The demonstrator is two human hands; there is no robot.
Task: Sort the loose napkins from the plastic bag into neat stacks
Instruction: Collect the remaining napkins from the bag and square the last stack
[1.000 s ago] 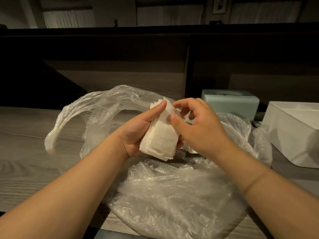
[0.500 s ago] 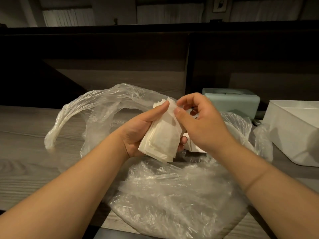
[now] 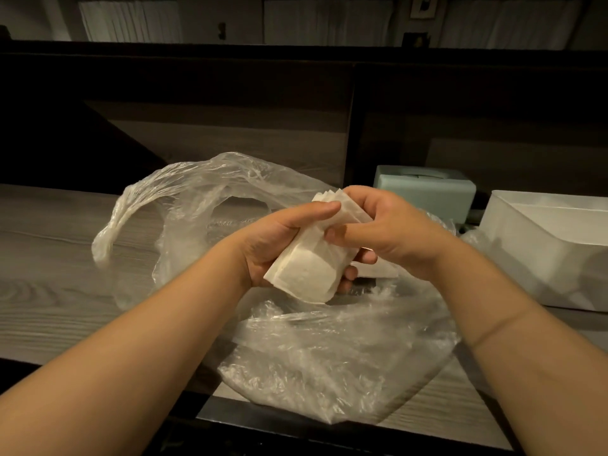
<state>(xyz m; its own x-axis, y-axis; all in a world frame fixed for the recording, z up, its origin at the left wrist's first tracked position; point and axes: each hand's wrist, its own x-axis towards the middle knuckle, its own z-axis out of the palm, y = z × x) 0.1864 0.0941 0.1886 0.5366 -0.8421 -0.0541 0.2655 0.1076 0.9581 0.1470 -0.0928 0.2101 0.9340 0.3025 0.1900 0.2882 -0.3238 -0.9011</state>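
Below our hands the clear plastic bag (image 3: pixel 329 357) lies crumpled on the wood-grain counter (image 3: pixel 49 307), spreading out behind them too. Our left hand (image 3: pixel 279 245) grips a napkin stack (image 3: pixel 312 268) from underneath, thumb laid across the top; our right hand (image 3: pixel 388 232) pinches the stack's far end, thumb on the front. Another napkin (image 3: pixel 378 271) lies w/ the bag just under the right hand. Beyond the right hand: pale green box (image 3: pixel 427 192) & white bin (image 3: pixel 552 245).
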